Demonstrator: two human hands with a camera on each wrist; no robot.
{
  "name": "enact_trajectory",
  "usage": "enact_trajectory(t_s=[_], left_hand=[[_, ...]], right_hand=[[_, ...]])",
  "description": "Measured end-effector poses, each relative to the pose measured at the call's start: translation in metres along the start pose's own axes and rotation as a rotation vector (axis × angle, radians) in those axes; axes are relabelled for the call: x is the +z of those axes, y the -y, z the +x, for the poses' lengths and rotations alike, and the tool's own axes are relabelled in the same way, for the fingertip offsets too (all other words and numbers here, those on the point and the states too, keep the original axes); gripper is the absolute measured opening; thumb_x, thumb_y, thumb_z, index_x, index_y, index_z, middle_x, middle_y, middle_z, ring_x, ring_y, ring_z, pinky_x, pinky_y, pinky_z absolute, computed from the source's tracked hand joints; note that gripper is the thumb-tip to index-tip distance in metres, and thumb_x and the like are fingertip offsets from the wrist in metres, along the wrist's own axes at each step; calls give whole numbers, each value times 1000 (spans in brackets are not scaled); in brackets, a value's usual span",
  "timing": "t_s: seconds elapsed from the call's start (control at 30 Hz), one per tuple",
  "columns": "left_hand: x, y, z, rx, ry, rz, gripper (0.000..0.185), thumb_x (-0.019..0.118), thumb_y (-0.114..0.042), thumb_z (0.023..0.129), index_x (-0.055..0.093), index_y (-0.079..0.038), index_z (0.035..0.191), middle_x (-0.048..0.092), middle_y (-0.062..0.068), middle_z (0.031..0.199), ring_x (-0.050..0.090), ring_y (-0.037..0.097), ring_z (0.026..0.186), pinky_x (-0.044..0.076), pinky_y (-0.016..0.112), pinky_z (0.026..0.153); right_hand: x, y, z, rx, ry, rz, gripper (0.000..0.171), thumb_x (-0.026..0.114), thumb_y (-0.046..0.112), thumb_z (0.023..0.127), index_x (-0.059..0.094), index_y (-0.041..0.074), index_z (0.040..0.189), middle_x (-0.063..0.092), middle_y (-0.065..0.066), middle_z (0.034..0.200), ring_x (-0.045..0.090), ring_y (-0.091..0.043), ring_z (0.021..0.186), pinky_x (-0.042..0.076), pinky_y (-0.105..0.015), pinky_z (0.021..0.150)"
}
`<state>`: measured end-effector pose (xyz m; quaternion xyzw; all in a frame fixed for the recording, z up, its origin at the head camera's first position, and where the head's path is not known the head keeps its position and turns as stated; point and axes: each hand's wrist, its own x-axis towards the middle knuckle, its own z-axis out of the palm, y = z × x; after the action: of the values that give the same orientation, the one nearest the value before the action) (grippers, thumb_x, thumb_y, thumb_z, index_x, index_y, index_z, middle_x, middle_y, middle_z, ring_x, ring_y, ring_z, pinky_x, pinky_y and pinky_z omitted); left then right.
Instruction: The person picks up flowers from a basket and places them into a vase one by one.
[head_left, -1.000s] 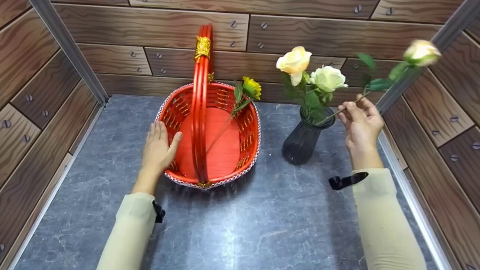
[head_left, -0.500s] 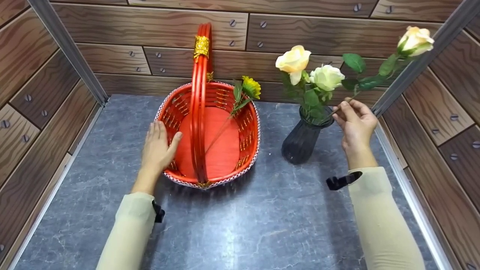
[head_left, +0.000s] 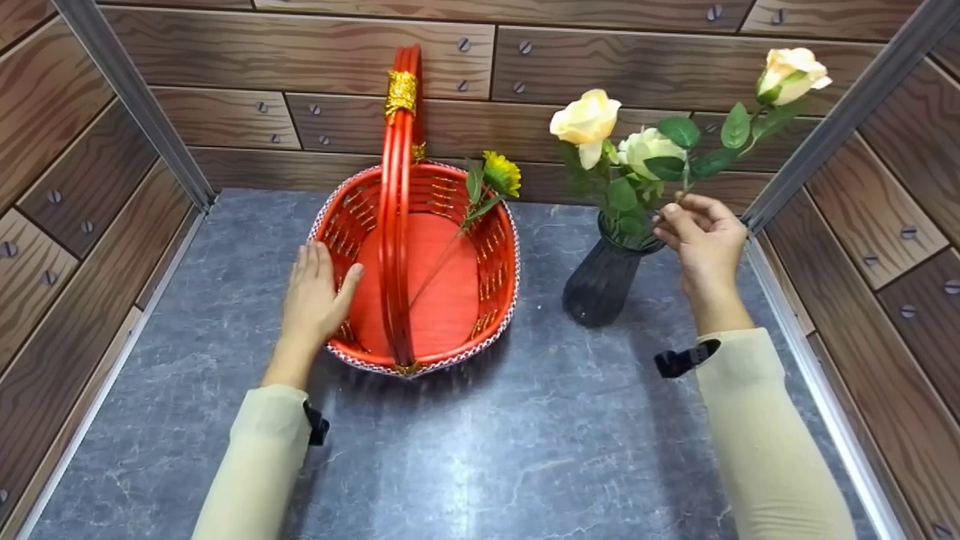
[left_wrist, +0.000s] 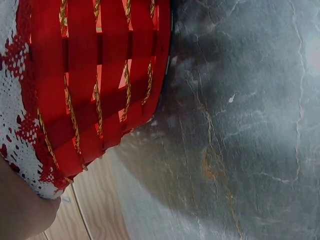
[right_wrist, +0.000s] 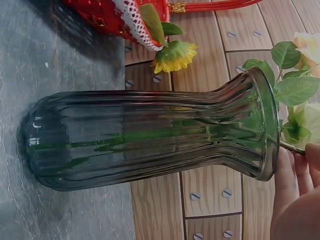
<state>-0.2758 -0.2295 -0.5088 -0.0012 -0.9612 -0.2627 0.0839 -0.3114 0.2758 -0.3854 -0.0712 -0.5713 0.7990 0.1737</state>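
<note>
My left hand (head_left: 311, 292) rests on the left rim of a red woven basket (head_left: 514, 259), its fingers straight and the thumb over the inside. In the left wrist view part of that hand (left_wrist: 25, 210) touches the lace-trimmed rim. A yellow flower (head_left: 501, 174) with a thin stem leans inside the basket. My right hand (head_left: 709, 236) pinches the stem of a pale peach rose (head_left: 793, 75) at the mouth of a dark glass vase (head_left: 600, 289). Two roses stand in the vase, a cream-yellow rose (head_left: 586, 120) and a pale green-white rose (head_left: 646, 150). Stems show through the glass.
The basket's tall red handle (head_left: 397, 225) arches over its middle. A grey marbled tabletop (head_left: 480, 450) lies beneath everything. Wood-patterned panels (head_left: 315, 52) and metal corner posts (head_left: 142, 112) enclose the back and sides.
My right hand has moved left and slightly up, closer to the vase mouth. The held rose's head has swung up and left, nearer the other roses. My left hand stays on the basket.
</note>
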Motion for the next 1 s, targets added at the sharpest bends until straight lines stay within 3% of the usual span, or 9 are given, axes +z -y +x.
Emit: enact_trajectory(t_s=[0.17,0.27,0.43,0.77,1.0], left_hand=[[-2,-1,1,2,3,-1,95,24,-68,100,11,9,155,5,26,164,0,38,153,4,51,125],[-3,-1,0,-1,7,-4,96,24,-68,100,11,9,155,3,26,164,-1,38,153,3,51,125],[-3,0,0,-4,16,-10,96,23,-69,100,9,9,155,2,26,164,-3,37,153,2,51,125],[-1,-2,-1,-6,4,3,96,23,-69,100,12,8,156,6,26,164,1,38,154,6,53,124],[-1,-2,-2,-9,14,0,96,22,-69,100,9,8,156,4,26,164,-1,38,153,5,52,125]], right_hand=[[4,9,1,87,34,-90,14,74,-8,83,66,-4,95,73,-7,83,73,-19,71,62,-29,69],[7,16,2,125,61,-202,10,74,-7,85,68,-2,92,73,-3,80,73,-16,69,61,-27,70],[8,23,5,163,107,-385,14,73,-2,87,66,-5,99,73,2,78,73,-14,68,61,-26,71],[7,30,3,106,147,-651,28,73,12,90,68,-8,109,72,7,75,73,-8,67,60,-24,71],[9,31,3,59,103,-620,34,71,15,92,61,-9,114,72,6,75,73,-9,67,60,-25,71]])
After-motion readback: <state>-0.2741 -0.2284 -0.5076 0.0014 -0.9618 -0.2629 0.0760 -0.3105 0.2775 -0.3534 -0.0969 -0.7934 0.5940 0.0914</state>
